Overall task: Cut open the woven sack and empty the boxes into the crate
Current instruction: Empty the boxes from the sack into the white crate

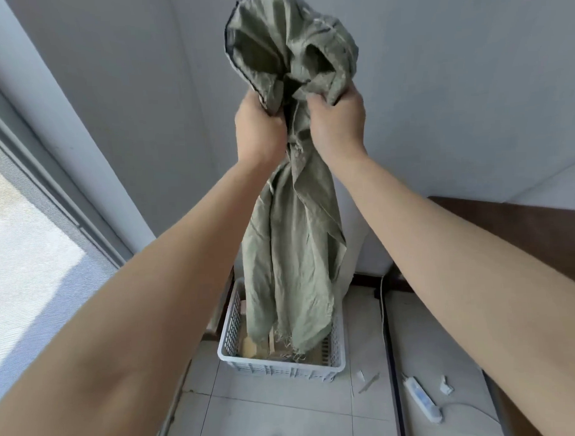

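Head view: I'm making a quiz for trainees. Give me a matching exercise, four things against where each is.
Things:
1. woven sack
2. crate
3. power strip
4. boxes

Places:
A. flat on the floor, right of the crate
B. on the floor under the sack
C. inside the crate
D. gripped by left hand and right hand, hanging down

Pairs: 1-D, 2-B, 3-A, 4-C

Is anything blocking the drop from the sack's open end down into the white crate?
Nothing visible does. Both hands, left and right, hold the limp grey-green woven sack upside down, and its frayed open end hangs inside the white slotted plastic crate, just above the tan cardboard boxes already there.
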`<move>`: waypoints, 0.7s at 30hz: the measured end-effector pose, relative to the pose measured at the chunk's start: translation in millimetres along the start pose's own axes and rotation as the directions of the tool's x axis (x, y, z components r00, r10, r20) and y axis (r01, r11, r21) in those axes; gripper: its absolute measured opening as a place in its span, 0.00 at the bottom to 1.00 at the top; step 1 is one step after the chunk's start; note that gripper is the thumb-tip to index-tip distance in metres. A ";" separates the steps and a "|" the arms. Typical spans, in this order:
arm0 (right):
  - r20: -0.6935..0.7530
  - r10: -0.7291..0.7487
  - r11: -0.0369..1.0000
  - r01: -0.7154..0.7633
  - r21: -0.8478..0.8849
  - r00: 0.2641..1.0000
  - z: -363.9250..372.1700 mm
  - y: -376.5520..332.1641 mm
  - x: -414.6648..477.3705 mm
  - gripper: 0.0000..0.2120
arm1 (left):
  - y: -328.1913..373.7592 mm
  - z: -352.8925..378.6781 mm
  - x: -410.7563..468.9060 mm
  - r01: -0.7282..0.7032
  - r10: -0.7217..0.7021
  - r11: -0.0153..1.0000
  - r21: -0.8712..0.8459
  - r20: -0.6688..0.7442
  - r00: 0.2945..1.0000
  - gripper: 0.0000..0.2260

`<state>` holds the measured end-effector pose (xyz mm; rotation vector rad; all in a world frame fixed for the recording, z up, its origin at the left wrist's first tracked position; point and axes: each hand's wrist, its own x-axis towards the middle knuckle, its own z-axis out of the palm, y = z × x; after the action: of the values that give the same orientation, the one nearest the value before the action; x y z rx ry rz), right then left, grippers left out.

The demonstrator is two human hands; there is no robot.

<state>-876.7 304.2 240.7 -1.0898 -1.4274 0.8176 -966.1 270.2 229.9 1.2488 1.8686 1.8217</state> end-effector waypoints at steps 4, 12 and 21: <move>0.219 0.253 0.939 -0.184 -0.291 0.942 -4.6 39.6 -28.2 0.09 | -37.1 0.8 -23.2 0.087 -0.205 0.913 0.398 0.266 0.942 0.10; 0.009 0.010 0.993 -0.009 -0.117 1.000 -11.4 -10.6 -8.2 0.12 | 2.6 -11.8 -5.6 0.061 -0.064 0.995 0.083 0.025 0.998 0.09; 0.007 -0.141 0.971 0.139 -0.193 0.990 -15.2 -71.0 2.8 0.14 | 32.4 -22.4 7.4 0.033 -0.021 0.970 0.241 -0.053 0.998 0.15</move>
<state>-874.1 281.5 309.7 -1.1209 -1.5836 0.5834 -973.3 255.0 266.3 1.2556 2.1782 1.6642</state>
